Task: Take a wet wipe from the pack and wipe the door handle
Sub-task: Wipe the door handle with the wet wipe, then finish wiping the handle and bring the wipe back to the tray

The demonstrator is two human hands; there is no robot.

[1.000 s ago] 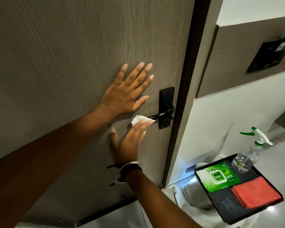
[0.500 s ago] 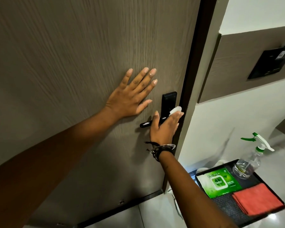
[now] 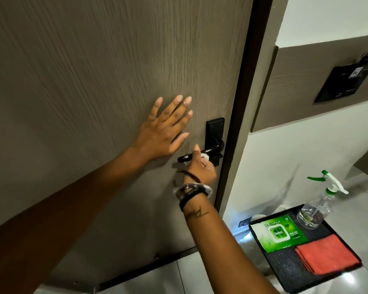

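A black lever door handle (image 3: 184,158) on a black backplate (image 3: 214,131) sits at the right edge of the grey-brown wooden door (image 3: 94,81). My right hand (image 3: 201,167) is closed around the middle of the lever from below, with a white wet wipe (image 3: 204,156) pressed between fingers and lever; only a small part of the wipe shows. My left hand (image 3: 165,132) lies flat on the door, fingers spread, just left of the backplate. The green wet wipe pack (image 3: 282,233) lies on a black tray at lower right.
The black tray (image 3: 285,270) on the floor also holds a folded red cloth (image 3: 325,255) and a clear spray bottle (image 3: 319,204) with a green-and-white trigger. A dark door frame (image 3: 240,115) runs beside the handle. A black wall panel (image 3: 346,81) hangs at upper right.
My right hand with the wipe has dropped from the backplate area onto the lever and closed around it. The left hand has stayed flat on the door.
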